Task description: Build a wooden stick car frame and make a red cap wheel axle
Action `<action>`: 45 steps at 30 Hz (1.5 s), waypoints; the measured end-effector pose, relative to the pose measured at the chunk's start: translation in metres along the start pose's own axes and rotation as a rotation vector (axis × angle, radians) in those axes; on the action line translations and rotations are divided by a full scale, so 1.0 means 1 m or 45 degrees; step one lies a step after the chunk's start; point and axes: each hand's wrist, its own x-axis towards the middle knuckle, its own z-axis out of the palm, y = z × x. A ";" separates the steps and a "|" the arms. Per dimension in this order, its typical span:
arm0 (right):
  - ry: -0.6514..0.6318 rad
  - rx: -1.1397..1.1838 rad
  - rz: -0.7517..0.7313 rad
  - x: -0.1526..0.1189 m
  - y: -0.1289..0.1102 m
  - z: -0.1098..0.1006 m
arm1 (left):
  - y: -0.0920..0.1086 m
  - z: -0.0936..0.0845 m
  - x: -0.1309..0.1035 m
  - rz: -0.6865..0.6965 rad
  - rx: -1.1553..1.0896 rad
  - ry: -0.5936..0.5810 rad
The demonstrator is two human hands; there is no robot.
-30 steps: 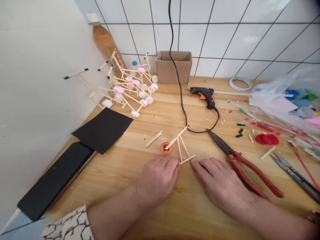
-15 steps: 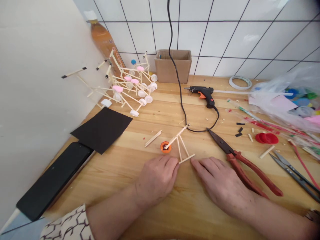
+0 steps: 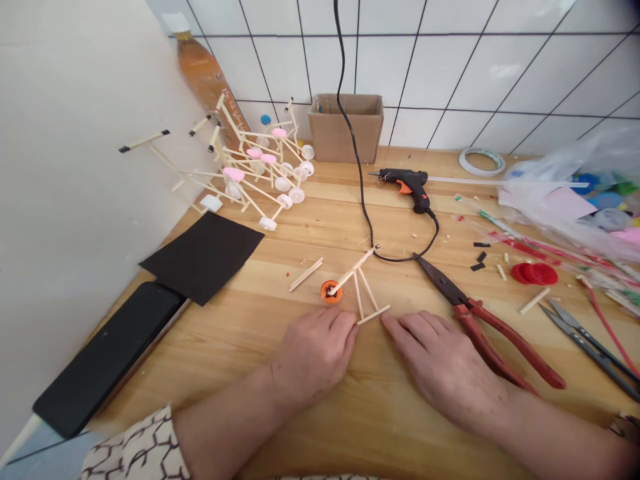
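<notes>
Head camera view: the left hand [image 3: 316, 350] is curled, its fingertips at one end of the crosspiece of a pale stick frame [image 3: 356, 268]; whether it pinches the wood cannot be told. The right hand [image 3: 445, 357] lies loosely open, fingers bent, index fingertip at or just beside the crosspiece's other end. Two slim legs rise from the crosspiece to a longer rod, whose near-left end meets an orange disc [image 3: 326, 297] with a dark pattern. The frame is on the grained wooden tabletop [image 3: 225, 347], between and beyond the hands.

Two loose thin sticks [image 3: 306, 275] lie left of it; red-handled metal pliers [image 3: 467, 308] lie right. Farther out are a matte black sheet [image 3: 205, 257], wheeled stick models [image 3: 268, 159] with round pink pieces, an open cardboard box [image 3: 345, 143], a black glue gun [image 3: 407, 179] and a crinkled, translucent plastic bag [image 3: 560, 220].

Against the earlier frame, the view has shifted slightly; hands and frame keep their arrangement.
</notes>
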 end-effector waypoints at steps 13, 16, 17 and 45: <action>-0.003 0.011 0.007 0.001 -0.001 -0.001 | 0.000 0.000 0.000 0.011 0.005 0.000; -0.004 0.012 0.007 0.001 0.000 -0.001 | 0.000 0.000 0.000 0.002 -0.002 -0.010; -0.003 0.014 0.009 0.001 0.000 -0.001 | 0.000 -0.001 0.000 -0.002 -0.004 -0.013; 0.000 0.011 0.013 -0.001 0.000 0.001 | -0.001 -0.003 0.000 -0.048 -0.095 -0.061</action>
